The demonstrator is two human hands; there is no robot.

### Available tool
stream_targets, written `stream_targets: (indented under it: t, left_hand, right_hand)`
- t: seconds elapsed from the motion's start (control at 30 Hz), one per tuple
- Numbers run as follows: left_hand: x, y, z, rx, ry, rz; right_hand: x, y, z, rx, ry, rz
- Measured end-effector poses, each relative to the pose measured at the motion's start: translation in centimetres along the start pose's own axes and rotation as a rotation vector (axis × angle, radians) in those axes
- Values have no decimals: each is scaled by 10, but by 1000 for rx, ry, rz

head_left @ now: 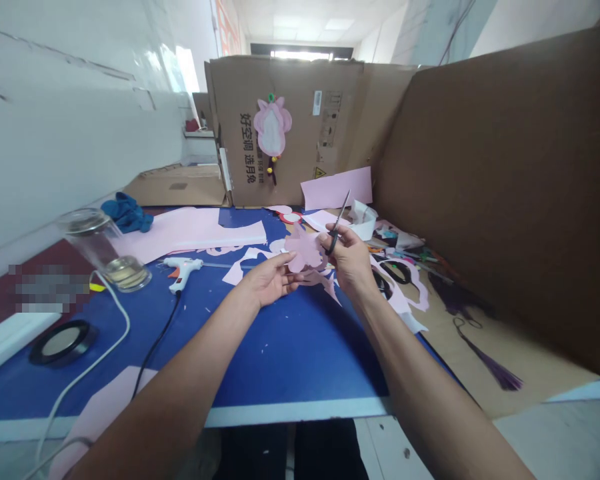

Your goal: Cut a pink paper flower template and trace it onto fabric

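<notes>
My left hand (275,279) is closed on the lower left edge of a pink paper cutout (304,251) with a scalloped, flower-like outline. The cutout is held above the blue tabletop (280,347). My right hand (349,257) is wrapped round a pair of black-handled scissors (333,240), whose blades point up and away. Its fingers are at the right edge of the cutout. Cut pink scraps (330,288) lie or hang just under the cutout; which of the two cannot be made out.
A white glue gun (183,272), a glass jar (125,270) and a black tape roll (63,342) are on the left. Cardboard panels (295,147) stand behind and to the right. Paper scraps (420,287) and a purple tassel (495,370) lie at right.
</notes>
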State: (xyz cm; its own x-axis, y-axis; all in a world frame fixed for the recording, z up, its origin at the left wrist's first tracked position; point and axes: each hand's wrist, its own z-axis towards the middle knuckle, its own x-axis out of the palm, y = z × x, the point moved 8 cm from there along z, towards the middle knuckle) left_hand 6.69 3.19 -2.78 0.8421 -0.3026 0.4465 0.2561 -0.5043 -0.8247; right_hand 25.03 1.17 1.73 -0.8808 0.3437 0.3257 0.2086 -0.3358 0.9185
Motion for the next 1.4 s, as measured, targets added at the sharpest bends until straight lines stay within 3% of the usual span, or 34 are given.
stream_targets:
  t: [0.13, 0.53, 0.9, 1.17, 1.4]
  left_hand:
    - [0, -7, 1, 50, 33, -120]
    - [13, -22, -1, 224, 134, -213]
    - [-10, -35, 5, 290, 49, -288]
    - [-14, -37, 4, 299, 1, -293]
    - [-19, -40, 4, 330, -22, -284]
  right_hand:
    - [0, 2, -1, 6, -16, 0]
    - [17, 7, -12, -8, 106, -56]
    - [16, 8, -10, -20, 202, -84]
    - [40, 20, -31, 116, 387, -61]
    - [49, 38, -39, 144, 481, -150]
